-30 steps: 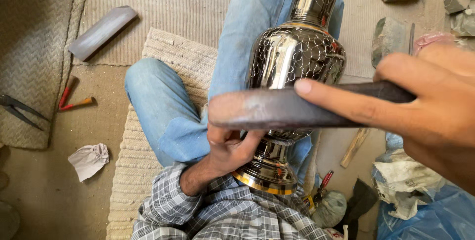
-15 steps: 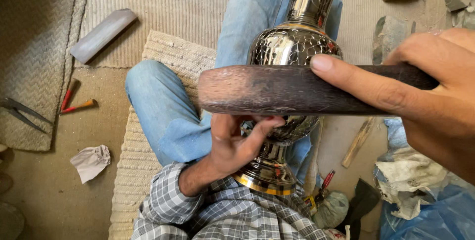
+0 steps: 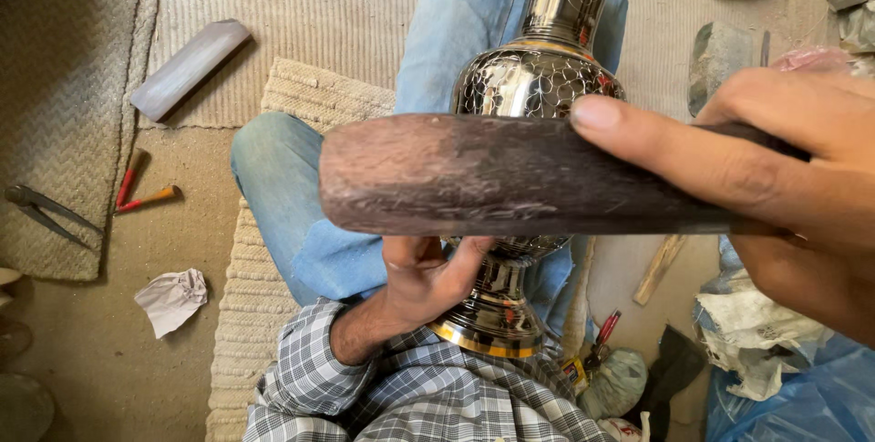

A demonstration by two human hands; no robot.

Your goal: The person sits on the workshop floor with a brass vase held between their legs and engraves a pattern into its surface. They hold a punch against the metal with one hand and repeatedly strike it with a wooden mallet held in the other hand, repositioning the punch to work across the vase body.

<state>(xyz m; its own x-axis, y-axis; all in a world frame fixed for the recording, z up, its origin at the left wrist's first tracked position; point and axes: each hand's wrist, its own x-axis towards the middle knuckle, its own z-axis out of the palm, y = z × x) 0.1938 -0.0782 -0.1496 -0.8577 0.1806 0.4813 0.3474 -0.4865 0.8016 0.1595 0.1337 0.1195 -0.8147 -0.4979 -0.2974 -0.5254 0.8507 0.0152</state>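
Left of the tall engraved silver metal vase (image 3: 538,87): crumpled white paper (image 3: 170,299). My left hand (image 3: 428,278) cups the vase's lower body. My right hand (image 3: 784,178), fingers wrapped, holds a dark wooden mallet (image 3: 483,175) across the vase's belly.

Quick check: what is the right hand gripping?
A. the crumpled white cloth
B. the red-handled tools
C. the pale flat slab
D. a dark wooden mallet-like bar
D: the right hand wraps the dark wooden bar, held across the embossed shiny metal vase.
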